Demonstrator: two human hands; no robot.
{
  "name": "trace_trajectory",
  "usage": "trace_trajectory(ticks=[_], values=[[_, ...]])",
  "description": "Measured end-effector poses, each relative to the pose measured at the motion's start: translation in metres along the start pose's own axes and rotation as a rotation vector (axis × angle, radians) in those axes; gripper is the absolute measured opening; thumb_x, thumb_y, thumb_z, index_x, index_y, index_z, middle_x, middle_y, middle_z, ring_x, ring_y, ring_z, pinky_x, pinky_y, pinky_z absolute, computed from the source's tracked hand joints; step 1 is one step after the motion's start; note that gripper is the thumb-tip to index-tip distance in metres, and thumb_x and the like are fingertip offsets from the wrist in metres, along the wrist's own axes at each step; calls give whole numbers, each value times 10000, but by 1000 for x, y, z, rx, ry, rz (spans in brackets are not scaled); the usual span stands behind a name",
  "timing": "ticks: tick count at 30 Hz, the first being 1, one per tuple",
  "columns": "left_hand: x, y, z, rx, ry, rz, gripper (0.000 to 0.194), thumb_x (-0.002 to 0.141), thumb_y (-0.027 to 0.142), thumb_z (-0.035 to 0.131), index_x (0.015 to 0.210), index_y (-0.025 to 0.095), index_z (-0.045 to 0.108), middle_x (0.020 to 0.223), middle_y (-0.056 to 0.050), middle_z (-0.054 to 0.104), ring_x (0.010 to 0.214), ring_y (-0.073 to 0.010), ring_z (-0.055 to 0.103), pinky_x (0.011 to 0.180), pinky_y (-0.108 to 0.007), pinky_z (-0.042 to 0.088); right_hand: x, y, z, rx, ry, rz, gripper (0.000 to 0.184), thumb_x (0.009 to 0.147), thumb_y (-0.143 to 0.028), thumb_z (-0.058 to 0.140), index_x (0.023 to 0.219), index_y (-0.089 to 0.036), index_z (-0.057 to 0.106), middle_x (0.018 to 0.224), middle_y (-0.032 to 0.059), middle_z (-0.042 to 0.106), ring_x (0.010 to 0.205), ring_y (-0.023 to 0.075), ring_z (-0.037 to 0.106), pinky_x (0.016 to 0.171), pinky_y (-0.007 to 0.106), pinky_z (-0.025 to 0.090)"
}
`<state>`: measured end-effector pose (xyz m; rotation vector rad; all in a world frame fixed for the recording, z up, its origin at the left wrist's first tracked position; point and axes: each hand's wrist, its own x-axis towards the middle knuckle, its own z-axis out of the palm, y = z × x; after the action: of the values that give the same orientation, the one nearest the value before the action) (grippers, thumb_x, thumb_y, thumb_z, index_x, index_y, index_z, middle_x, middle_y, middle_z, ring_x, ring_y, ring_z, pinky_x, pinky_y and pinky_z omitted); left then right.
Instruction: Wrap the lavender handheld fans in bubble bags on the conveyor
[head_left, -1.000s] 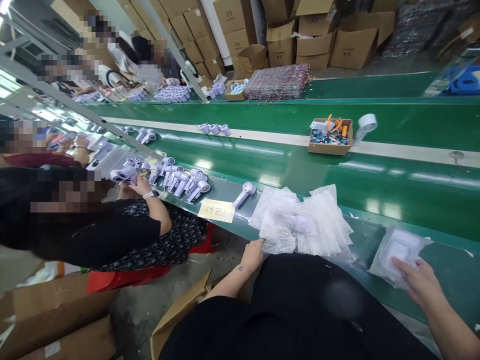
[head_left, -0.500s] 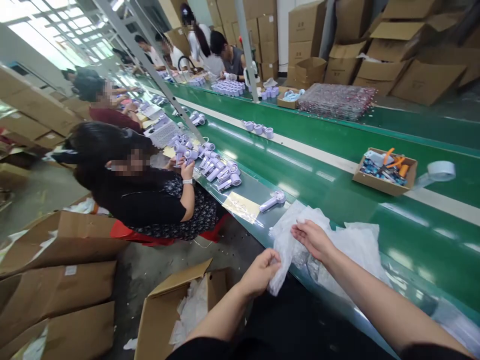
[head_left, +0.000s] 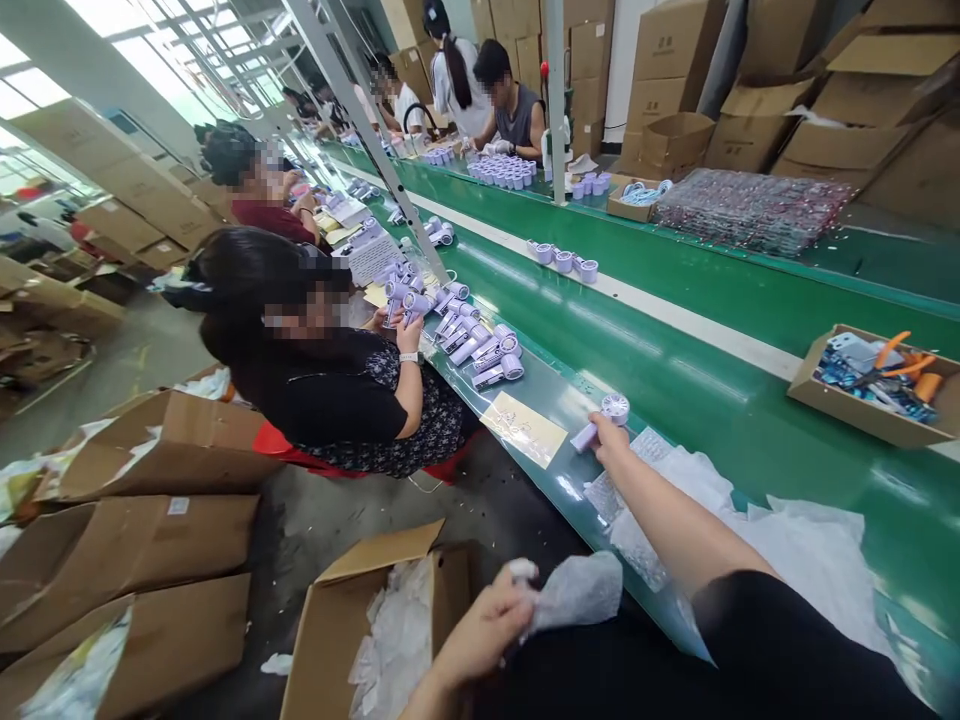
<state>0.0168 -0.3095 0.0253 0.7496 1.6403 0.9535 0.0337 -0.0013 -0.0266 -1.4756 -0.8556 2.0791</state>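
Note:
My left hand is closed round the end of a whitish bubble-wrap bag, held above my lap in front of the table edge. My right hand reaches over the table and has its fingers closed on the handle of a lilac handheld fan. The fan lies beside a pale yellow sheet, its round head toward the far side. Under and beside my right forearm lies a heap of more bubble-wrap bags.
Several lilac fans lie in a pile to the left, where a seated co-worker handles one. A small carton of tools stands at the right. An open cardboard box with white bags sits below the table.
My right hand has left the bags and moved to the fan, taking hold of it. My left hand has drawn the bubble-wrap bag down off the table. The view has shifted.

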Motion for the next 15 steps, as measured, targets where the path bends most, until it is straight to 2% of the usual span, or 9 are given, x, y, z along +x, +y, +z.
trace_trajectory(ticks=[3, 5, 6, 8, 11, 13, 15], values=[[37, 29, -11, 200, 252, 116, 463, 830, 539, 483, 624, 161, 653, 1035, -78, 502, 1030, -225, 451, 964, -345, 324, -39, -16, -35, 15, -41, -41, 278, 714, -231, 727, 894, -191, 519, 686, -36, 563, 581, 110, 540, 544, 233, 478], [66, 51, -7, 176, 387, 163, 431, 830, 483, 504, 567, 154, 596, 871, -51, 496, 896, -186, 474, 876, -313, 369, -78, -27, -73, 21, -147, -110, 376, 630, -258, 791, 889, -210, 522, 675, -35, 571, 575, 116, 534, 542, 238, 475], [80, 61, -1, 95, 392, 172, 409, 818, 467, 527, 565, 151, 584, 785, -32, 483, 798, -160, 474, 792, -291, 391, -99, -32, -96, 6, -256, -194, 402, 637, -305, 787, 927, -220, 522, 697, -31, 575, 581, 116, 530, 539, 239, 469], [104, 81, 20, -150, 291, 152, 347, 759, 461, 607, 618, 143, 601, 644, 8, 451, 623, -112, 428, 616, -249, 368, -144, -35, -141, -8, -370, -209, 391, 702, -435, 716, 980, -239, 524, 754, -1, 592, 612, 140, 545, 540, 267, 472], [122, 105, 65, -459, 46, 105, 360, 610, 444, 751, 725, 120, 644, 566, 30, 481, 512, -72, 388, 504, -216, 287, -205, -23, -195, -24, -380, -57, 340, 766, -513, 611, 968, -251, 533, 765, 22, 600, 593, 156, 548, 537, 292, 468], [122, 116, 98, -531, -119, 85, 385, 542, 411, 801, 732, 106, 662, 580, 15, 530, 516, -72, 428, 512, -214, 304, -237, -7, -217, -28, -346, -30, 324, 744, -489, 639, 947, -251, 554, 751, 18, 599, 575, 149, 545, 550, 286, 462], [116, 124, 127, -522, -281, 61, 380, 518, 384, 817, 733, 101, 680, 610, -1, 571, 547, -85, 473, 550, -225, 347, -262, 9, -230, 11, -285, -123, 425, 657, -491, 712, 990, -264, 577, 808, 38, 627, 667, 185, 591, 636, 316, 478]])
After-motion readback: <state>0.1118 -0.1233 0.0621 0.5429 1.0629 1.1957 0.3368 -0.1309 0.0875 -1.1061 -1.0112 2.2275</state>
